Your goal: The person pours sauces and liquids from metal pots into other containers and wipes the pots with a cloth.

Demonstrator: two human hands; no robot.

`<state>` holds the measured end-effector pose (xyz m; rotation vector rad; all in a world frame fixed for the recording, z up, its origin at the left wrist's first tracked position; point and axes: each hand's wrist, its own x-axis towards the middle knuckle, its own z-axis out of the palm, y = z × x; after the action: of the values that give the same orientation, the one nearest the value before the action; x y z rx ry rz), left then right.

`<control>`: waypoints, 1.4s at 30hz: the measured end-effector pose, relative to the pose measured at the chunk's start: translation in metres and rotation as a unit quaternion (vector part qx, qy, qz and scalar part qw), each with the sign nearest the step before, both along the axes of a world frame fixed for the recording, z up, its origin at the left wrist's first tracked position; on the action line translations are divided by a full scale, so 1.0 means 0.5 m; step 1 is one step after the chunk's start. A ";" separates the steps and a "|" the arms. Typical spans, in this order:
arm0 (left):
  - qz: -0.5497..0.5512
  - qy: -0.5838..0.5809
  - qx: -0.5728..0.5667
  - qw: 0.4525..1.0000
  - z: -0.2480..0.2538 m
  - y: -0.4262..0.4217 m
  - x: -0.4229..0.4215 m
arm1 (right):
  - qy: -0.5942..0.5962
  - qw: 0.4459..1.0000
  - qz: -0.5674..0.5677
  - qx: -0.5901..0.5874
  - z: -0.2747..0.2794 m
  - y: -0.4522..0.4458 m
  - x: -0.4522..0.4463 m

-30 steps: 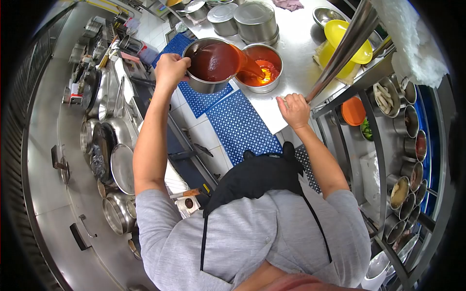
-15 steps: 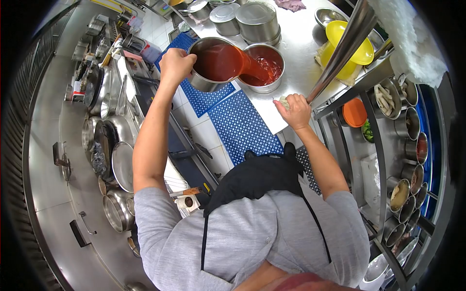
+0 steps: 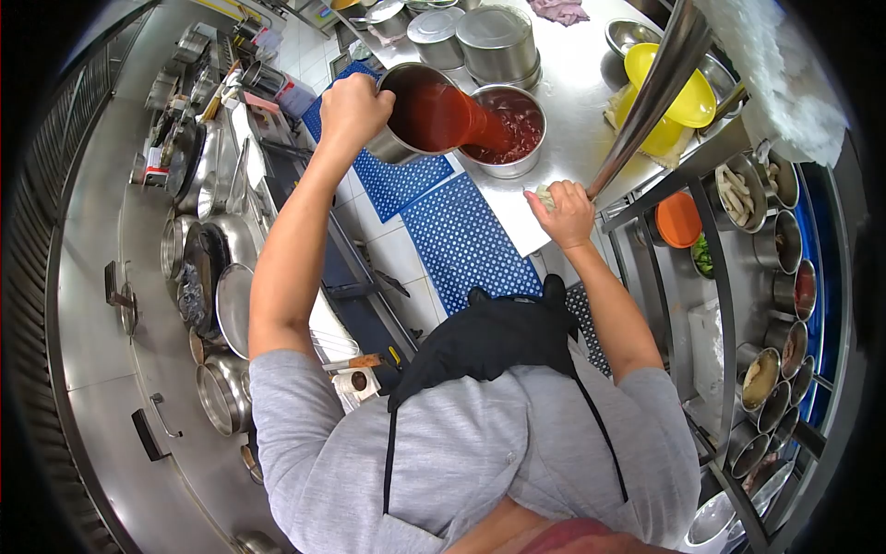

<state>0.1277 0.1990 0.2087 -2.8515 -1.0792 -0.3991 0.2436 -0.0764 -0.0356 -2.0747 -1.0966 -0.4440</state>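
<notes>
My left hand (image 3: 355, 115) grips the rim of a steel pot (image 3: 392, 146), which is tilted to the right. Red liquid (image 3: 480, 125) streams from its lip into a second steel pot (image 3: 513, 170) standing upright on the table edge. Red liquid partly fills that pot, and its surface is rippled. In front of it, by the table edge, my right hand (image 3: 565, 214) is closed on a small pale cloth (image 3: 546, 198), mostly hidden by the fingers.
Lidded steel pots (image 3: 496, 44) stand behind on the steel table (image 3: 574, 102). Yellow bowls (image 3: 683, 88) sit to the right, beside a slanting metal post (image 3: 637, 125). Food containers (image 3: 760, 379) fill the right-hand rack. Pans (image 3: 226, 388) line the left counter. Blue dotted mats (image 3: 466, 245) cover the floor.
My left hand has moved slightly up and right, tipping the pot further. Red liquid keeps pouring into the lower pot. My right hand stays in about the same place.
</notes>
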 end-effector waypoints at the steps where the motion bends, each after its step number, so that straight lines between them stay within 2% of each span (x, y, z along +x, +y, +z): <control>1: -0.007 0.007 0.016 1.000 0.001 -0.003 0.004 | 0.000 1.000 0.000 0.003 0.000 0.000 0.000; 5: -0.052 0.028 0.079 0.995 0.004 -0.009 0.016 | -0.003 1.000 -0.001 0.006 -0.003 0.001 0.001; 23: -0.103 0.055 0.190 0.975 0.032 -0.067 0.059 | 0.002 1.000 0.013 0.009 -0.004 -0.002 0.004; 42: -0.151 -0.031 0.269 0.951 0.000 -0.092 0.053 | 0.001 1.000 0.012 0.020 -0.001 -0.002 0.002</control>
<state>0.1540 0.1531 0.2087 -2.5073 -0.4352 -0.6837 0.2445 -0.0774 -0.0361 -2.0256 -1.1009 -0.4477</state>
